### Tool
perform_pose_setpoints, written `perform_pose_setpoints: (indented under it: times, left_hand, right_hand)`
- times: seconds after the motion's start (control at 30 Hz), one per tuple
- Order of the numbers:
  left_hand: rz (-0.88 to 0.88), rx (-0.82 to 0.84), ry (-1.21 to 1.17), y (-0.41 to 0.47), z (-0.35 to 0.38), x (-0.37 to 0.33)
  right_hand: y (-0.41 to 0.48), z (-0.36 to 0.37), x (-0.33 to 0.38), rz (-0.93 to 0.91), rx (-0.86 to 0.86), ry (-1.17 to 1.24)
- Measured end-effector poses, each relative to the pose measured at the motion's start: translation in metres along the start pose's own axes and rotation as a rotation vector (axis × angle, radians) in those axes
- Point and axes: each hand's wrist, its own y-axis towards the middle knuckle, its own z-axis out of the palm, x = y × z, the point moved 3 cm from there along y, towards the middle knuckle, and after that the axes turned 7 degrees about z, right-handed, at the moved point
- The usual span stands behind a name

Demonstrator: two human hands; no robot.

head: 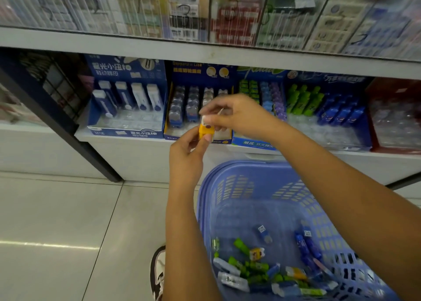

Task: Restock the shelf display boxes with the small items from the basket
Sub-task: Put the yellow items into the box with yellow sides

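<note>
Basket (227, 193); left hand (185, 154), right hand (234, 113) around eraser (206, 131)

- Yellow-and-white item (206, 129): small, yellow body, white top; upright, left hand (186, 154) pinching body, right hand (237, 113) pinching top; in front of yellow-edged display box (168, 132).
- Basket (227, 186): lavender-blue slotted plastic, below shelf edge.
- Loose items (262, 271): green, blue, white and yellow pieces, lying at mixed angles on basket floor.
- Blue display box (127, 132): far left of row; white items upright at back, front slots bare.
- Multicolour box (255, 144): green, blue and purple rows.
- Green-and-blue box (328, 77): front slots bare.
- Red box (373, 118): far right, contents blurred.
</note>
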Motion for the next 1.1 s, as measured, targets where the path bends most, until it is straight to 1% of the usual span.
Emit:
perform_pose_setpoints:
  times: [0.03, 0.07, 0.17, 0.23, 0.27, 0.33, 0.43, 0.57, 0.83, 1.03, 1.07, 1.1]
  left_hand:
    - [0.023, 0.013, 0.015, 0.000, 0.003, -0.002]
    - [0.039, 0.015, 0.037, 0.000, 0.006, -0.003]
    - [0.054, 0.018, 0.199, 0.001, 0.014, -0.003]
    - [0.056, 0.130, 0.423, 0.002, 0.022, -0.001]
    - [0.052, 0.201, 0.525, 0.001, 0.026, 0.001]
    - [0.035, 0.290, 0.617, -0.003, 0.033, 0.004]
    - [0.035, 0.317, 0.635, -0.005, 0.036, 0.005]
    - [0.007, 0.333, 0.650, -0.004, 0.034, 0.005]
    - [0.007, 0.339, 0.650, 0.000, 0.033, 0.003]
    - [0.034, 0.332, 0.642, 0.002, 0.033, 0.006]
    - [0.052, 0.311, 0.630, 0.001, 0.034, 0.004]
    - [0.080, 0.254, 0.602, -0.001, 0.033, 0.000]
  right_hand:
    - [-0.004, 0.000, -0.003, -0.006, 0.006, -0.006]
    - [-0.004, -0.001, -0.006, -0.004, -0.024, -0.016]
    - [0.002, -0.013, -0.017, -0.005, -0.210, -0.063]
    - [0.005, -0.019, -0.021, -0.024, -0.295, -0.192]
    - [0.007, -0.019, -0.022, -0.031, -0.306, -0.252]
    - [0.010, -0.015, -0.025, -0.030, -0.287, -0.351]
    - [0.014, -0.009, -0.026, -0.005, -0.234, -0.488]
    - [0.016, -0.010, -0.021, -0.026, -0.254, -0.629]
    - [0.017, -0.004, -0.021, -0.024, -0.288, -0.679]
    - [0.025, -0.004, -0.017, 0.066, -0.214, -0.842]
    - [0.023, -0.005, -0.015, 0.063, -0.206, -0.866]
    - [0.020, -0.006, -0.014, 0.043, -0.206, -0.865]
